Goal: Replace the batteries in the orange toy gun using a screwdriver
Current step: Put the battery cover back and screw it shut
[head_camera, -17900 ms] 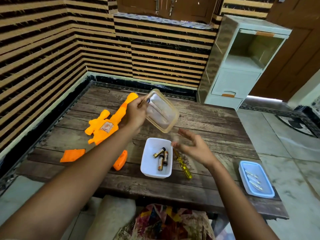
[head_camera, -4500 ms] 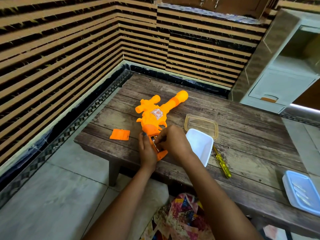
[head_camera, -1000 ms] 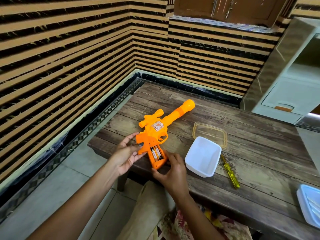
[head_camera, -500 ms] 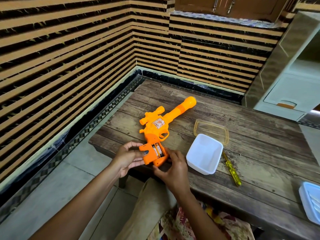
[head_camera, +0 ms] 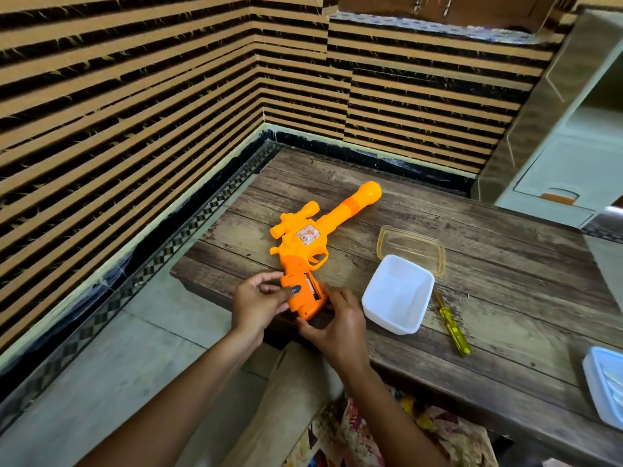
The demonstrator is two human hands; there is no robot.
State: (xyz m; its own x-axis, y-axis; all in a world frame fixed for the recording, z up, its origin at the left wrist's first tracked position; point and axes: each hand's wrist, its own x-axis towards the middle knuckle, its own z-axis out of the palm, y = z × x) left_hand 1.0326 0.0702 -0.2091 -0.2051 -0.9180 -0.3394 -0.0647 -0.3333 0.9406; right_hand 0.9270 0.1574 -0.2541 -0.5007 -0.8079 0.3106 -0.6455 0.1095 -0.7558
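The left hand (head_camera: pixel 259 302) was curled round the grip of the orange toy gun (head_camera: pixel 305 242), with its thumb laid across an orange cover plate (head_camera: pixel 292 281) that sat partly over the battery compartment. A narrow strip of the batteries (head_camera: pixel 308 286) was left showing beside the plate. The butt of the grip was cupped from the near side by the right hand (head_camera: pixel 337 320), its fingers bent round it. The gun was laid flat at the desk's (head_camera: pixel 512 281) near edge, close to the near left corner, with the barrel pointed toward the far edge. A white tray (head_camera: pixel 397 294) was set just right of the right hand, a clear tub (head_camera: pixel 412 247) touching its far side, and a yellow screwdriver (head_camera: pixel 451 322) beside it. A blue-lidded box (head_camera: pixel 605 382) was seen at the right edge.
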